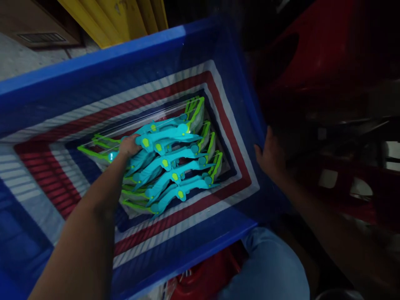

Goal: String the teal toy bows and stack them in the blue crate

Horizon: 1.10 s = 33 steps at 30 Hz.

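Note:
Several turquoise toy bows [184,156] with lime-green tips and thin strings lie in overlapping rows at the bottom of a large blue plastic crate [215,233]. My left hand [128,146] reaches into the crate and is closed around the left part of an upper bow [167,137]; the fingertips are partly hidden behind it. At the crate's right side, my right hand [272,156] grips the rim, its thumb on the inner side and some fingers hidden in the dark.
Striped red, white and blue fabric or lining covers the crate's inside. Yellow plastic [118,21] and a cardboard box [37,23] stand beyond the far rim. A large red object [318,50] is at the right, and my knee [271,266] is close to the near rim.

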Tool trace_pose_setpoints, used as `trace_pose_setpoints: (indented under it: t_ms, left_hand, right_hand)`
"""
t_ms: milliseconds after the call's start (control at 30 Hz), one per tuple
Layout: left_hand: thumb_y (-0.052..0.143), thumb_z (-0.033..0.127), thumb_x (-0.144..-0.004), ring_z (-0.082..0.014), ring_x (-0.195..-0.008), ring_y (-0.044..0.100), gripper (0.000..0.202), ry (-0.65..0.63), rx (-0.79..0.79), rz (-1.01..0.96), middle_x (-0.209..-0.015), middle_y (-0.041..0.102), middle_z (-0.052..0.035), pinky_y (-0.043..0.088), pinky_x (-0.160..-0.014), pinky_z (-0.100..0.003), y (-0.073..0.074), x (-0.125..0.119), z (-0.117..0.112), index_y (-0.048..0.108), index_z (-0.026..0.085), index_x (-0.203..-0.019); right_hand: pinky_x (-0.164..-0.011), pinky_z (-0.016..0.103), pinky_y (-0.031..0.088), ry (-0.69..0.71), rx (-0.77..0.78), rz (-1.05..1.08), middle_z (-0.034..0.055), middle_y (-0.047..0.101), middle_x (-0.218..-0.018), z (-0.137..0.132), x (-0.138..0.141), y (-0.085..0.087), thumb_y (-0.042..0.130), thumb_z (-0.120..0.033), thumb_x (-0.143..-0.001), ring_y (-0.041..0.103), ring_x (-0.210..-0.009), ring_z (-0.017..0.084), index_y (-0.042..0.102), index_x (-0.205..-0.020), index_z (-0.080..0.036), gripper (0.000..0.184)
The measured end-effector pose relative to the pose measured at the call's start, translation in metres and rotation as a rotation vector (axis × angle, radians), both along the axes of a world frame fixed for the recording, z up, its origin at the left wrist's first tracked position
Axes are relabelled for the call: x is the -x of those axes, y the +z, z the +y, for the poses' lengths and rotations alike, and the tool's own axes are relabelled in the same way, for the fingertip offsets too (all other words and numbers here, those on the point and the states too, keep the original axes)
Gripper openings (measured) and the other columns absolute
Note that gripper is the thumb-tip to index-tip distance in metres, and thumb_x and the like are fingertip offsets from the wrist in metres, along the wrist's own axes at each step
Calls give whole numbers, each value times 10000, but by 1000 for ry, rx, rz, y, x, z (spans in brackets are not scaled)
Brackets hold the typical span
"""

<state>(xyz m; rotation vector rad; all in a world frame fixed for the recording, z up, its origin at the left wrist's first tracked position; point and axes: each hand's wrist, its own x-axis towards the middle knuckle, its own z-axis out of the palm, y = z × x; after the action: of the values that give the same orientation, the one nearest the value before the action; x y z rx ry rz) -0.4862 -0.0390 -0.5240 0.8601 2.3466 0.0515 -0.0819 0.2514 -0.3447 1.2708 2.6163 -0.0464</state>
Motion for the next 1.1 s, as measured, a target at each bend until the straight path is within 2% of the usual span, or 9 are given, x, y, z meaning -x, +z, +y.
trace_pose_setpoints:
  t_ms: [200,433,600,667,733,833,900,1000,1100]
  left_hand:
    - [632,350,-814,-427,-1260,332,571,99,42,82,-1230,544,-204,253,-968,-629,-12,15,30,456,-146,-1036]
    - [626,165,-788,-453,-1306,234,526,272,99,81,-1361,309,-347,210,-1021,-610,-39,-5,35,364,-160,-1108]
    - [664,69,-686,-447,-1326,205,652,317,-67,85,-1381,254,-360,112,-1073,-606,-30,-21,33,310,-167,-1182]
    - [631,40,-679,-443,-1336,193,682,342,-158,117,-1397,232,-357,121,-1083,-596,-16,-41,29,292,-147,-1240]
    - [590,49,-701,-428,-1344,191,673,333,-198,155,-1405,233,-345,136,-1088,-592,4,-78,24,299,-111,-1287]
    - [574,147,-737,-383,-1314,302,569,239,-254,132,-1375,343,-285,231,-1086,-552,49,-163,16,429,-7,-1266]
    - [545,193,-754,-355,-1277,380,457,123,-320,-11,-1302,446,-242,271,-1086,-518,85,-231,9,527,49,-1188]
    - [502,272,-784,-325,-1259,420,349,-90,-428,-188,-1268,505,-189,309,-1078,-494,135,-321,-11,610,132,-1085]
    - [484,334,-773,-324,-1200,487,329,-271,-459,-338,-1184,568,-180,361,-1038,-499,171,-368,-33,648,161,-999]
  right_hand:
    - [-788,426,520,2,-1,-12,256,493,-1251,0,1,0,366,-385,-915,592,-1011,324,131,-1474,-45,695]
    - [-765,432,526,0,14,-43,243,478,-1246,1,-1,-1,359,-374,-921,584,-1000,319,71,-1489,-74,704]
    - [-777,417,513,3,25,1,249,451,-1278,-1,-1,-1,371,-347,-923,575,-1016,314,69,-1493,-85,696]
    - [-764,418,509,-17,47,-5,246,465,-1262,-2,0,0,369,-341,-924,589,-972,309,75,-1497,-91,691]
    - [-754,421,505,-47,92,-19,248,480,-1247,-1,2,2,367,-323,-926,601,-927,301,87,-1500,-91,680]
    - [-807,430,494,-87,176,5,260,476,-1279,3,11,6,365,-253,-926,594,-969,304,101,-1504,-90,655]
    - [-892,439,468,-113,252,70,262,457,-1327,1,17,15,404,-216,-913,563,-1069,316,114,-1503,-81,671]
    - [-1002,447,400,-179,403,223,260,408,-1404,-20,11,45,545,-242,-862,467,-1227,342,217,-1469,-28,722]
    - [-958,307,442,-290,393,300,102,556,-1319,-68,-31,87,556,-339,-877,514,-1193,241,459,-1353,-113,535]
